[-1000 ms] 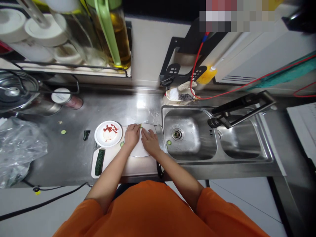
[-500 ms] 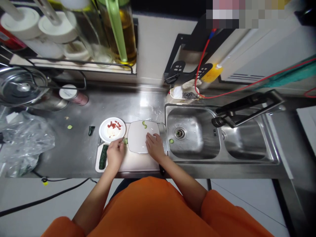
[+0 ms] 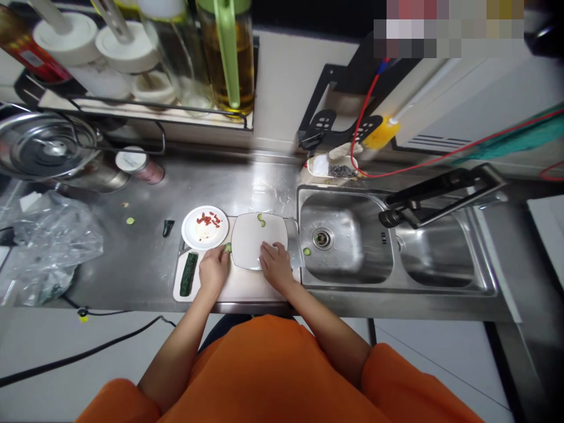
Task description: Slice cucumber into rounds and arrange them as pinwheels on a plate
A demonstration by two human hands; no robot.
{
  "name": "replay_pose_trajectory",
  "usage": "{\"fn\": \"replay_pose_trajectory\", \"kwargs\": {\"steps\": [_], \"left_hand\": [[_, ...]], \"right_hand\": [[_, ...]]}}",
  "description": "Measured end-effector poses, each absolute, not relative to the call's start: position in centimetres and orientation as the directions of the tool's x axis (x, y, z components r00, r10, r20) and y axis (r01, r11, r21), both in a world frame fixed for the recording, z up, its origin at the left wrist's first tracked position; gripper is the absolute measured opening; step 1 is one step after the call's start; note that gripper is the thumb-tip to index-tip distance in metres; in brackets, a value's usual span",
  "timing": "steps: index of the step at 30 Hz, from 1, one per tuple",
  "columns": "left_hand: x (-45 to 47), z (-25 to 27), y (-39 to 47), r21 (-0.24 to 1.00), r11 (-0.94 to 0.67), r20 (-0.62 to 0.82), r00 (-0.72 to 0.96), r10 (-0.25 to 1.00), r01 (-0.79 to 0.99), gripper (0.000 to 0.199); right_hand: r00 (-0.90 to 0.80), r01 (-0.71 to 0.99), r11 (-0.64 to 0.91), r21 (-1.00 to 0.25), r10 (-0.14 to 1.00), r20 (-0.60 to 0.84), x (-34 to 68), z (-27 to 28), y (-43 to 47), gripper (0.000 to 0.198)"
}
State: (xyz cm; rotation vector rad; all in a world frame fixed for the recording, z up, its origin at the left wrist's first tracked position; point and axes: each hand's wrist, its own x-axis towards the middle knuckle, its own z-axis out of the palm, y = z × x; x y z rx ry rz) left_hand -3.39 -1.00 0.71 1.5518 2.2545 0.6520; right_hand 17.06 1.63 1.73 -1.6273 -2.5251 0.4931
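Note:
My left hand (image 3: 214, 268) has its fingers pinched together at the left edge of a white squarish plate (image 3: 247, 244), on a pale green cucumber slice (image 3: 228, 247). My right hand (image 3: 277, 264) lies with its fingers apart on the right part of that plate. Two curved cucumber slices (image 3: 261, 220) sit near the plate's far edge. Under the plate is a light cutting board (image 3: 251, 289). A dark green length of cucumber (image 3: 188, 274) rests on the board's left end, and behind it stands a round white plate (image 3: 187, 226) with chopped red pieces.
A cucumber end (image 3: 167, 228) and a cucumber slice (image 3: 130, 221) lie on the steel counter (image 3: 145, 258). On the left is a clear plastic bag (image 3: 57, 247). A double sink (image 3: 348, 235) with a black faucet (image 3: 423, 197) is at right; another slice (image 3: 306, 251) lies by its rim.
My left fingers have moved onto the cucumber slice beside the squarish plate. My right hand stays on the plate. The whole view has shifted slightly.

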Motion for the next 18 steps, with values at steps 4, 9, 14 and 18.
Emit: {"fn": "replay_pose_trajectory", "kwargs": {"steps": [4, 9, 14, 18], "left_hand": [[-3.2, 1.0, -0.8, 0.559, 0.363, -0.070, -0.393, 0.917, 0.745, 0.023], [-3.3, 1.9, -0.7, 0.598, 0.469, -0.204, -0.443, 0.873, 0.650, 0.013], [-3.9, 3.5, -0.6, 0.694, 0.585, -0.362, -0.498, 0.788, 0.419, 0.017], [-3.4, 4.8, 0.1, 0.804, 0.567, -0.461, -0.415, 0.784, 0.179, 0.025]], "right_hand": [[-0.417, 0.871, 0.367, -0.327, 0.904, -0.094, 17.1, 1.7, 1.5, 0.037], [-0.403, 0.867, 0.342, -0.361, 0.909, -0.107, 17.0, 1.8, 1.5, 0.035], [-0.391, 0.809, 0.275, -0.519, 0.911, -0.128, 16.4, 2.0, 2.1, 0.028], [-0.391, 0.661, 0.189, -0.726, 0.913, -0.119, 15.2, 2.6, 3.6, 0.023]]}}
